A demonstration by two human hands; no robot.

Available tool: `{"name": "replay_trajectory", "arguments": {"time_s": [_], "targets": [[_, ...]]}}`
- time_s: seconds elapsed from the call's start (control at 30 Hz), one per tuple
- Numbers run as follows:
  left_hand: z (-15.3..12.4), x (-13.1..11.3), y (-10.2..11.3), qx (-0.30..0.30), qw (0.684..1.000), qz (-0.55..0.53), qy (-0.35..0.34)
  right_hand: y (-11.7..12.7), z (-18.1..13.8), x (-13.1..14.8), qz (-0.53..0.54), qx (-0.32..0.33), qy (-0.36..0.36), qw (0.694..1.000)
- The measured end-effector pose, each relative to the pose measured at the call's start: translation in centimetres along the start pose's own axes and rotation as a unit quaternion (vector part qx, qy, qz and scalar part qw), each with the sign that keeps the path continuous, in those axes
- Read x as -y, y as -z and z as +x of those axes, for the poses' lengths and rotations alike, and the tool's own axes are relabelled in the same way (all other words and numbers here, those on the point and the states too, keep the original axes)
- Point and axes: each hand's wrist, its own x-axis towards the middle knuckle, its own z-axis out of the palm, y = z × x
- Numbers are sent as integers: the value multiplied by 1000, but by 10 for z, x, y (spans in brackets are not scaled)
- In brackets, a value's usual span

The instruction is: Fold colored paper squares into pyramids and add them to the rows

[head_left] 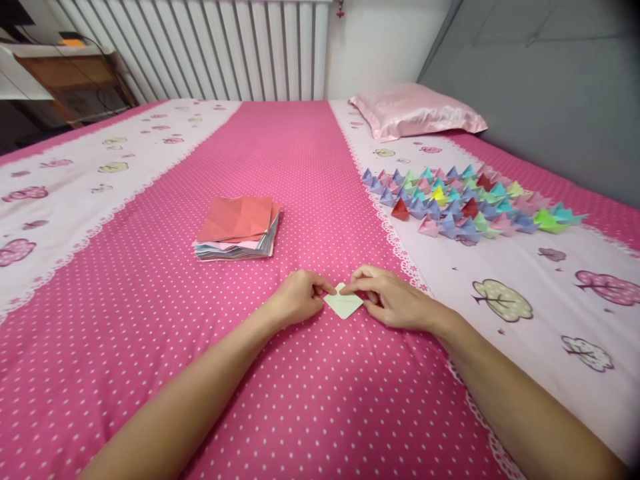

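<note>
A small pale green folded paper (344,306) lies on the pink dotted bedspread, one corner pointing toward me. My left hand (300,297) is at its left corner, thumb and index finger closed on the edge. From the other side, my right hand (393,297) reaches over the paper's upper right part, its index fingertip pressed near the top and its other fingers curled. The fingertips hide parts of the upper edges. Beyond my left hand sits a stack of square coloured papers (237,223), a creased red sheet on top.
Rows of small folded paper boats (465,203) in many colours stand on the bedspread (280,147) to the right. A pink satin pillow (417,112) lies behind them. At the far end is a white radiator (240,53); a grey headboard (545,80) rises at the right.
</note>
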Motion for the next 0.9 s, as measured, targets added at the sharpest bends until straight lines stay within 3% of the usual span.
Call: {"name": "replay_trajectory", "arguments": {"time_s": [0.13,0.33,0.43,0.53,0.6,0.73,0.9], "targets": [[-1,1,1,5,1000,1,-13,2,-1,3,-14,7,18,1000],[-1,1,2,-5,999,14,-30,-8,3,2,-69,-57,43,995],[-1,-3,5,-37,996,-13,-75,-9,5,3,-22,-131,39,990],[-1,-7,6,-81,987,-83,-110,-10,7,6,87,-194,-34,977],[0,-8,2,-81,982,-148,-80,-12,8,8,183,-186,-89,961],[1,-7,-6,-17,952,-305,16,-19,10,12,349,-164,-158,909],[1,-9,-10,14,907,-415,73,-21,11,13,418,-171,-182,873]]}}
